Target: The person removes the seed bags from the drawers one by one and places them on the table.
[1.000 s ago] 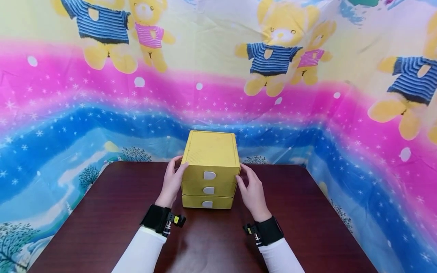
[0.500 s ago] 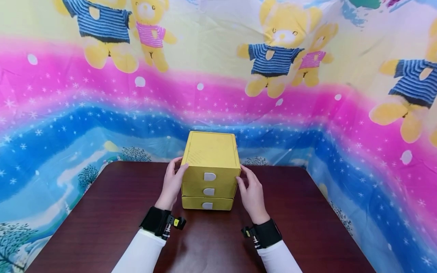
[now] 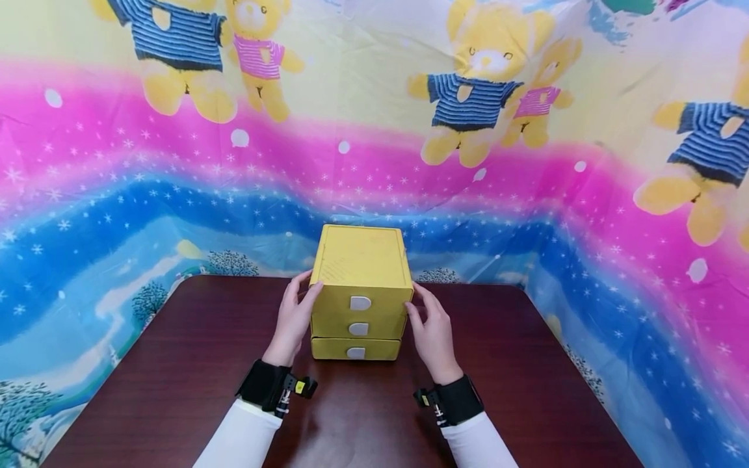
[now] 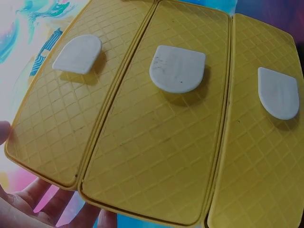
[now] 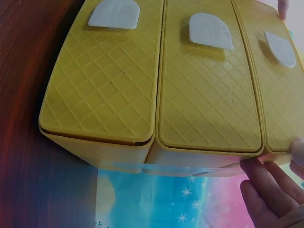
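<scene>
A yellow box of three stacked drawers (image 3: pixel 361 257) stands on the table, its front towards me. Each drawer front has a diamond-grid pattern and a rounded white pull (image 4: pixel 178 69). The bottom drawer (image 5: pixel 102 90) sits slightly forward, with a thin dark gap at its edge. My left hand (image 3: pixel 290 325) holds the box's left side near the top, thumb at the front corner and fingers along the side. On the opposite side, my right hand (image 3: pixel 434 335) holds it with thumb at the front edge and fingers bent against the side wall. The box partly hides the left fingertips.
The dark reddish-brown table (image 3: pixel 199 351) reaches out to both sides of the box. Close behind it hangs a cloth backdrop (image 3: pixel 363 175) with bears and snowflakes, which also runs along the left and right. Black wrist straps (image 3: pixel 266 385) carry small cameras.
Both hands stay on the box, which keeps its place on the table. The left wrist has shifted slightly to the left, and the head view has moved very little.
</scene>
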